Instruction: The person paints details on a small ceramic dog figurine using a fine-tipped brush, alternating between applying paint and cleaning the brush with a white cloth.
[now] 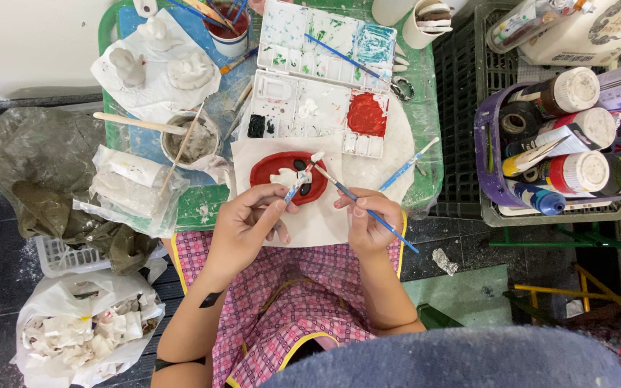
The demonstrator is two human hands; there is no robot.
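Here, red clay piece [288,177] just beyond both hands' fingers [276,208] — brush tips touching it

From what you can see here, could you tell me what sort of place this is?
Probably a craft or painting workspace: a paint palette lies open on the green table, a basket holds paint bottles, and both hands hold brushes over a red painted piece.

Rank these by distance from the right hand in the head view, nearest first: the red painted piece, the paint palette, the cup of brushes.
From the right hand:
1. Red painted piece: just up and to its left, on white paper.
2. Paint palette: farther up the table, behind the piece.
3. Cup of brushes: far top edge, left of the palette.
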